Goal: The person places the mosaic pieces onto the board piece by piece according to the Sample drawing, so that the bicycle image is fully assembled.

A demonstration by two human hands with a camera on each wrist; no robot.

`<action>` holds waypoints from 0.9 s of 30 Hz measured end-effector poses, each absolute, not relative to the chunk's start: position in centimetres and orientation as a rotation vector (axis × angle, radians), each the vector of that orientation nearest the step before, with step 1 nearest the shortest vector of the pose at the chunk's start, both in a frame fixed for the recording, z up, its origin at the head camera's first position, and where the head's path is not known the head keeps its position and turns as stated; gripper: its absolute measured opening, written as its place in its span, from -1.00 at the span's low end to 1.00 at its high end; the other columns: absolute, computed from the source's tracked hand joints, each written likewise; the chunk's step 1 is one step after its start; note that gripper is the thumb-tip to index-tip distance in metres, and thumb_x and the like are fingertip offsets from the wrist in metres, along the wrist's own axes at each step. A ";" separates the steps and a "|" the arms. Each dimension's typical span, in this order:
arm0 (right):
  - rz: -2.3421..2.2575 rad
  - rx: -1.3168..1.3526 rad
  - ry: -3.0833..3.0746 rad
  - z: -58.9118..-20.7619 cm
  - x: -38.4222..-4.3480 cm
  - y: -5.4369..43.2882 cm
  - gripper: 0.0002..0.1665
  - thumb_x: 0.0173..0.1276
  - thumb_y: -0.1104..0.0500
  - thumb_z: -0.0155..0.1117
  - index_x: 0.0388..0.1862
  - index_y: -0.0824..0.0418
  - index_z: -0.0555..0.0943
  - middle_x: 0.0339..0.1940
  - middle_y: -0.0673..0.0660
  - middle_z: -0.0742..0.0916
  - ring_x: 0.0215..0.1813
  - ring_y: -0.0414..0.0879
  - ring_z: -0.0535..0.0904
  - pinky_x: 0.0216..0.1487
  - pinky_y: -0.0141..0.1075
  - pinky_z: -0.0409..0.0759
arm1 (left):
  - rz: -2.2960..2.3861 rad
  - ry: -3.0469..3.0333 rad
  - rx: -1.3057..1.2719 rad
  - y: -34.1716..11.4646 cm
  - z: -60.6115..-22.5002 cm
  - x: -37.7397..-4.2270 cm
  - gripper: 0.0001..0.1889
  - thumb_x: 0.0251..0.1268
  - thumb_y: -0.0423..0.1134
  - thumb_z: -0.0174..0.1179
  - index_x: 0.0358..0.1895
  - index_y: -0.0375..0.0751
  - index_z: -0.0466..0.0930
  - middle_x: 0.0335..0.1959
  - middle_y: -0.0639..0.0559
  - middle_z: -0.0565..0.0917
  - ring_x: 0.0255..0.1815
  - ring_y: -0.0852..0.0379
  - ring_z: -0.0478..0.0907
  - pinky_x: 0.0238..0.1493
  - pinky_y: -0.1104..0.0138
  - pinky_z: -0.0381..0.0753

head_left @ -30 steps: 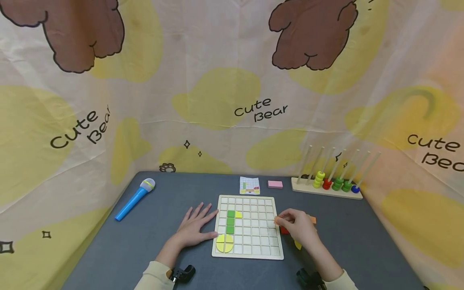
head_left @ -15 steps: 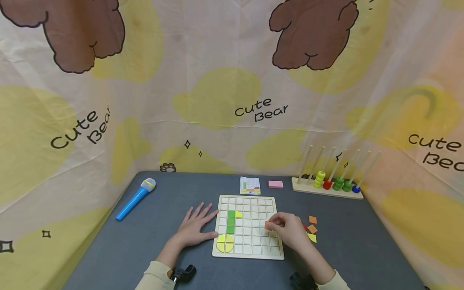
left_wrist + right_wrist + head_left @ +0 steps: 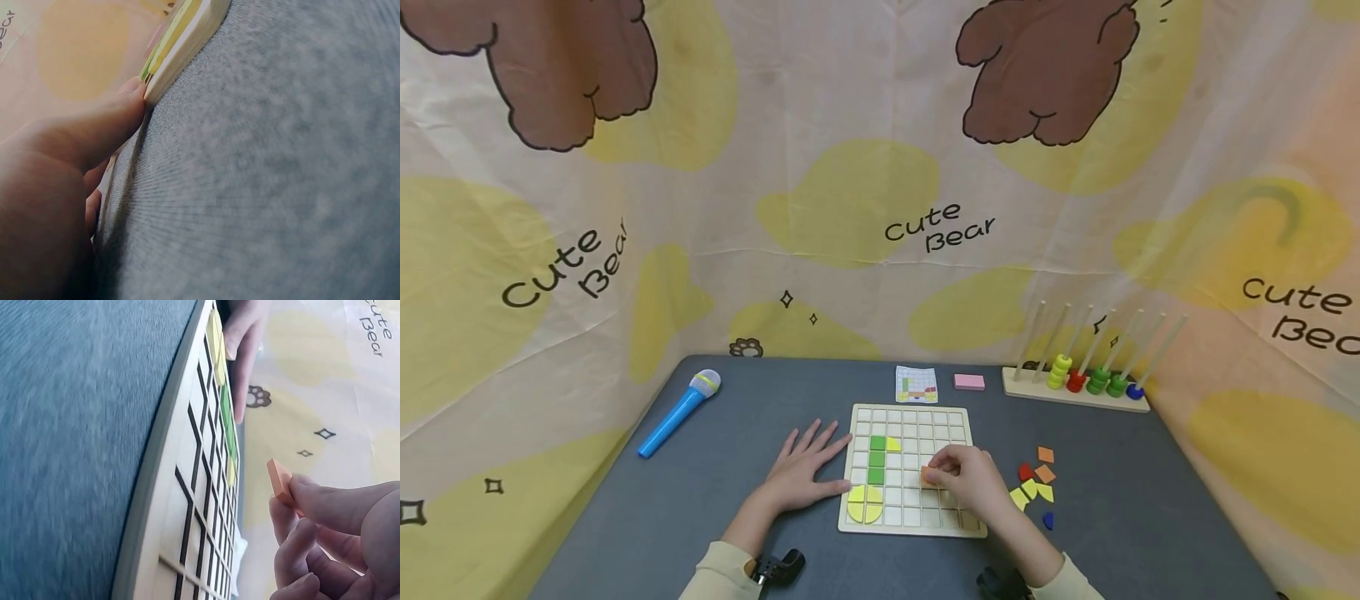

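Note:
My right hand (image 3: 972, 482) pinches an orange square tile (image 3: 281, 481) between thumb and fingers, over the middle of a white gridded board (image 3: 921, 525). The right wrist view shows that tile held tilted above the grid. On the left, my left hand (image 3: 805, 471) lies with fingers spread on the table, thumb tip and fingertips at the board's left edge. In the left wrist view the thumb (image 3: 128, 103) touches the board's corner side. Green squares (image 3: 877, 459) form a column on the board, with a yellow tile (image 3: 893, 445) beside the top one. Yellow quarter-round tiles (image 3: 865, 503) make a circle at the lower left.
Right of the board lie loose tiles: orange (image 3: 1046, 454), red (image 3: 1026, 472), yellow (image 3: 1028, 489) and blue (image 3: 1048, 521). Behind it are a pattern card (image 3: 917, 385) and a pink block (image 3: 969, 382). A bead rack (image 3: 1075, 392) stands back right; a blue microphone (image 3: 679, 413) lies left.
My right hand has carried the orange tile leftward from the board's right edge to over its middle, uncovering the loose tiles. The left hand has stayed in place.

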State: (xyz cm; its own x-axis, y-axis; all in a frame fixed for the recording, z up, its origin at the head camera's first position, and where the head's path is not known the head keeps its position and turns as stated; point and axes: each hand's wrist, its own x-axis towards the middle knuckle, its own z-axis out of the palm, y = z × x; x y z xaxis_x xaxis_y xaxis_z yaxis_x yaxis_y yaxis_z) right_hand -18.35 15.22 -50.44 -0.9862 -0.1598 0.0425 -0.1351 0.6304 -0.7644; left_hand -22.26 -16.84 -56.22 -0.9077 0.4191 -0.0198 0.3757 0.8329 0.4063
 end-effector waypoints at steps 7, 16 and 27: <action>-1.336 -0.345 2.791 -50.6 -18.1 14.0 -0.87 0.20 0.09 0.56 -0.42 0.06 0.74 -0.52 -0.12 0.70 -0.47 -0.25 0.53 -0.44 -0.42 0.51 | 0.622 2.900 0.636 -16.8 -56.0 -22.1 -0.10 0.21 0.52 0.08 0.60 0.30 0.14 0.66 0.07 0.07 0.69 -0.15 -0.20 0.57 -0.24 -0.33; -1.328 -0.387 2.750 -51.0 -18.2 12.4 -0.84 0.19 0.08 0.57 -0.41 0.07 0.73 -0.51 -0.11 0.71 -0.46 -0.26 0.55 -0.43 -0.41 0.50 | 0.621 2.901 0.642 -17.0 -55.8 -22.2 -0.11 0.22 0.51 0.07 0.60 0.31 0.14 0.66 0.07 0.07 0.69 -0.14 -0.21 0.58 -0.22 -0.33; -1.257 -0.422 2.706 -51.6 -18.4 11.0 -0.87 0.24 0.09 0.54 -0.43 0.03 0.73 -0.56 -0.14 0.66 -0.47 -0.27 0.53 -0.41 -0.39 0.49 | 0.632 2.897 0.626 -16.8 -55.8 -22.1 -0.10 0.22 0.51 0.08 0.60 0.32 0.13 0.66 0.07 0.07 0.69 -0.14 -0.20 0.58 -0.22 -0.33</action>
